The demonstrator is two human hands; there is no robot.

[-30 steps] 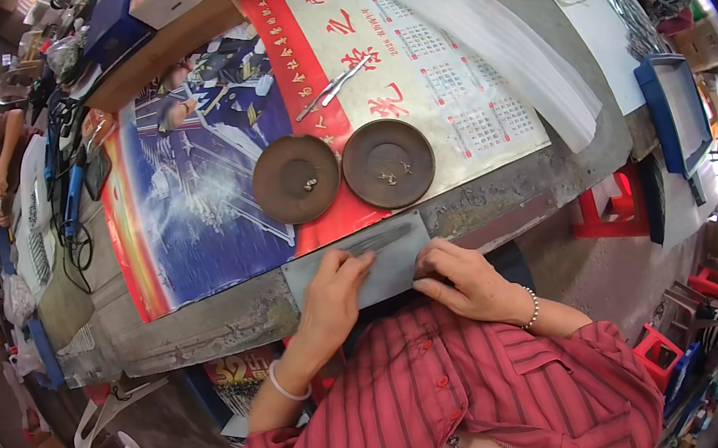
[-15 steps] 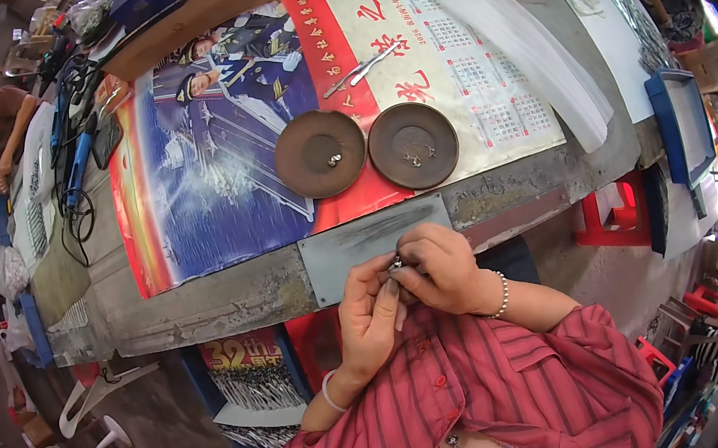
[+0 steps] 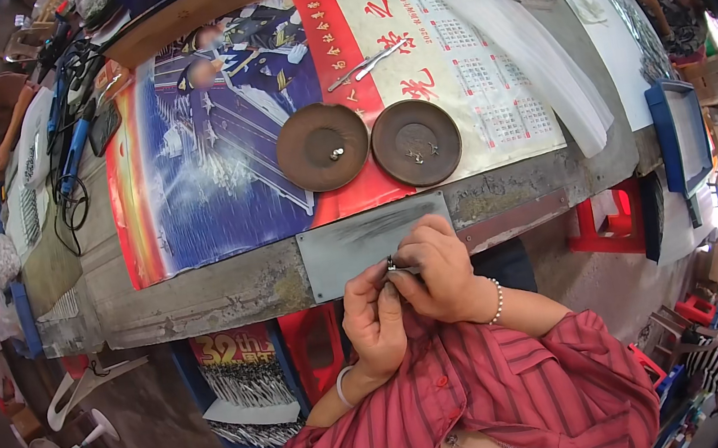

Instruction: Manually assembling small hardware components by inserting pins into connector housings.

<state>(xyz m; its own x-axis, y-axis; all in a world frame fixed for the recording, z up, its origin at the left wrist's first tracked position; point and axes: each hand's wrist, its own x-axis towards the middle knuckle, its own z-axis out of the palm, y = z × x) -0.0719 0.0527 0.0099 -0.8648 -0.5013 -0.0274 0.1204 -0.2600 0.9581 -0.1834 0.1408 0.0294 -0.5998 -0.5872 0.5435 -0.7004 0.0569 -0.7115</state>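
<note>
A tiny shiny metal piece (image 3: pixel 391 264) is pinched between the fingertips of my left hand (image 3: pixel 374 320) and my right hand (image 3: pixel 440 273). Both hands are closed and meet just off the table's front edge, over the lower part of a grey metal plate (image 3: pixel 332 259). Its exact kind is too small to tell. Beyond the hands, two round brown dishes stand side by side. The left dish (image 3: pixel 299 146) holds a few small silvery bits (image 3: pixel 336 153); in the right dish (image 3: pixel 392 129) lie several thin small pieces. Metal tweezers (image 3: pixel 370 66) rest behind them.
A large calendar poster (image 3: pixel 231 214) covers the worktop under the dishes. Translucent sheeting (image 3: pixel 551 63) lies to the right, a blue tray (image 3: pixel 681 132) past it. Blue-handled tools (image 3: pixel 78 157) with cords sit at left. Below the table stands a box of thin rods (image 3: pixel 250 392). Other people sit at both sides.
My hands stay pinched together on the small piece, with the fingers shifted slightly and the left thumb more upright. The view has tilted a little; dishes and tweezers keep their places.
</note>
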